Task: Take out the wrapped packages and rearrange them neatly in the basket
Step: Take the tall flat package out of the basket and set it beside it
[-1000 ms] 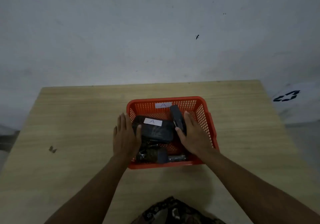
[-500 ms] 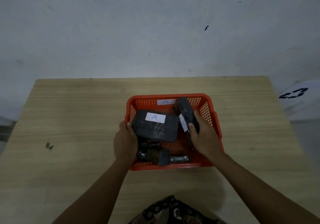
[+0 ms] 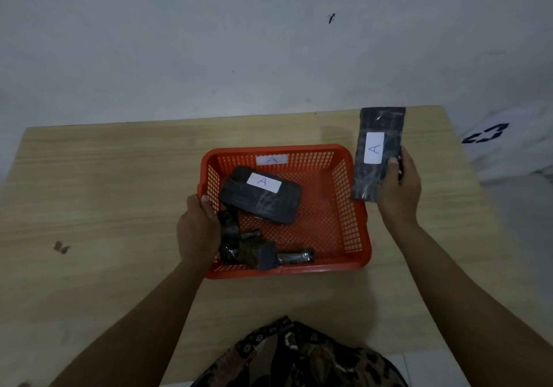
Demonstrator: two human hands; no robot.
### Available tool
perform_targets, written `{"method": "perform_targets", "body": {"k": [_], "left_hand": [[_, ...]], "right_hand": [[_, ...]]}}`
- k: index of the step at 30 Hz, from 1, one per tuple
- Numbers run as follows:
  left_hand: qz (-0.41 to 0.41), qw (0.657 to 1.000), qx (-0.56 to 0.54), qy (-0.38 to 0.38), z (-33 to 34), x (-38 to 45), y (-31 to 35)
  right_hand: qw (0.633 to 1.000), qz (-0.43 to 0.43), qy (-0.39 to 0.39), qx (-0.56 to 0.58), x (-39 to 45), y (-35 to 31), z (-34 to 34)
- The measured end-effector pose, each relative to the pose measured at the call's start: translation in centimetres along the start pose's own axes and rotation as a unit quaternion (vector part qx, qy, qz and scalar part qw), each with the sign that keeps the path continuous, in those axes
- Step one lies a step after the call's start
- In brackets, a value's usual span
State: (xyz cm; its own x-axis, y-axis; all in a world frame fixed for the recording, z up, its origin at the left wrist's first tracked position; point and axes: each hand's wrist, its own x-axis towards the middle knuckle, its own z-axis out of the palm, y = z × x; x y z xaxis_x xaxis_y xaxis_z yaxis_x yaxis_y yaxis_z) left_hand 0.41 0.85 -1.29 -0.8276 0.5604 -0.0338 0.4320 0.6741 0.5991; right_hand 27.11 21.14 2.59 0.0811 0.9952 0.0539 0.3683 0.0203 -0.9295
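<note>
An orange mesh basket with a white "A" label on its far wall sits mid-table. My right hand holds a flat black wrapped package marked "A" in the air, just right of the basket. My left hand is at the basket's left wall, gripping the lower end of a second black "A" package that is tilted up inside. Smaller dark wrapped packages and a thin wrapped roll lie at the basket's near edge.
The wooden table extends left and right of the basket, with a small dark scrap at the left. A grey wall stands behind. Patterned clothing is at the near edge.
My right hand lifted the slim package out of the basket and carried it to the right. My left hand kept the broad package raised and tilted inside the basket.
</note>
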Motion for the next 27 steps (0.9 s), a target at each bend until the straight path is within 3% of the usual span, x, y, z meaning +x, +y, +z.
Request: {"method": "perform_targets", "body": {"k": [10, 16, 27], "left_hand": [[0.011, 1.000, 0.008, 0.005, 0.0, 0.0, -0.1], [0.003, 1.000, 0.009, -0.006, -0.1, 0.0, -0.2], [-0.012, 1.000, 0.016, -0.017, 0.2, -0.4, -0.2]], "right_hand": [[0.969, 0.226, 0.067, 0.069, 1.7, 5.2, -1.4], [0.984, 0.164, 0.023, -0.060, 0.4, 6.9, -2.6], [0.973, 0.136, -0.096, -0.160, -2.0, 8.4, -3.2]]}}
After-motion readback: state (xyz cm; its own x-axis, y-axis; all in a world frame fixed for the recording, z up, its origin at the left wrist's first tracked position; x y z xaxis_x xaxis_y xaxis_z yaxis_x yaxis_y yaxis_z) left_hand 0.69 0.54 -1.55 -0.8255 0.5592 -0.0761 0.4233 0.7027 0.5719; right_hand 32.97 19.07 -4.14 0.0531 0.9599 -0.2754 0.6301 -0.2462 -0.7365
